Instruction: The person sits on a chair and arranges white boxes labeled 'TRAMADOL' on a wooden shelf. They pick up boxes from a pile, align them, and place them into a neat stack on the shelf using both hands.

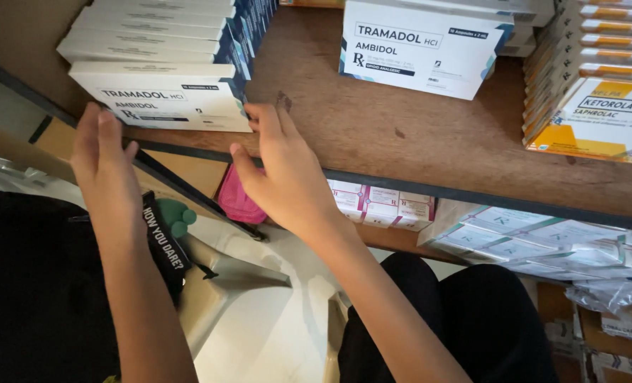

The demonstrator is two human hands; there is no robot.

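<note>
Directly ahead of both hands, a stack of white medicine cartons with dark blue ends (pixel 161 92) is seen lying on the wooden shelf (pixel 373 120), at about twelve o'clock from the left hand and ten o'clock from the right. The long axis of the front carton runs roughly from nine o'clock to three o'clock, parallel to the dark front edge of the shelf, with its printed long face turned toward the camera.

The left hand (pixel 107 170) is held flat and upright with fingers together, its fingertips brought up against the carton's lower left corner; contact is likely, though it cannot be confirmed. The right hand (pixel 284 174) is spread, palm down, with fingertips laid at the carton's lower right corner and the thumb stretched toward nine o'clock below the shelf edge. The carton is thus bracketed at both short ends, and nothing is pinched or lifted. Both hands are judged about equally near, the right being a little further onto the shelf.

A second white carton (pixel 419 50) is set well apart at one o'clock, and an orange-and-white stack (pixel 600 106) at three o'clock. A pink object (pixel 238 198) is seen below the shelf, between the hands.
</note>
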